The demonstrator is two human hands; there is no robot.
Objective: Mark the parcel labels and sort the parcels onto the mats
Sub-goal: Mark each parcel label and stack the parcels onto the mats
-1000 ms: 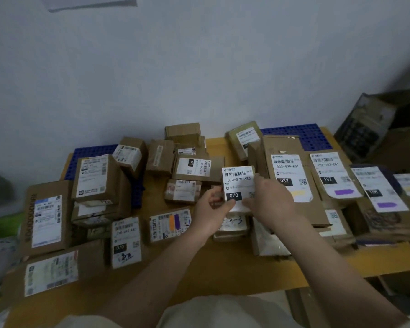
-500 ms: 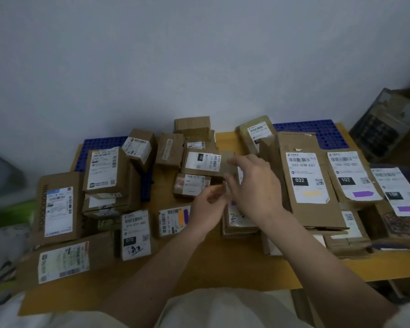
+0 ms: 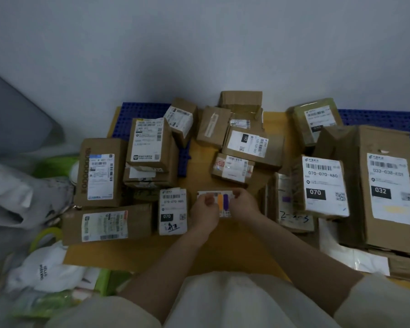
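Now both my hands are on the small parcel (image 3: 219,204) with the orange and purple marks, low on the yellow table (image 3: 223,247): my left hand (image 3: 205,213) pinches its left end, my right hand (image 3: 243,204) curls round its right end. It lies just right of the 070 parcel (image 3: 172,211), and another 070 box (image 3: 324,188) sits further right, beside the tall 032 box (image 3: 388,185).

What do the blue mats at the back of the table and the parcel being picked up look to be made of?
The blue perforated mat looks like moulded plastic: saturated colour, a regular grid of holes. The small label-covered parcel with orange and purple marker stripes, held by the left hand and right hand, shows only a matt white paper label; probably cardboard beneath, like its brown neighbours, but that is hidden.
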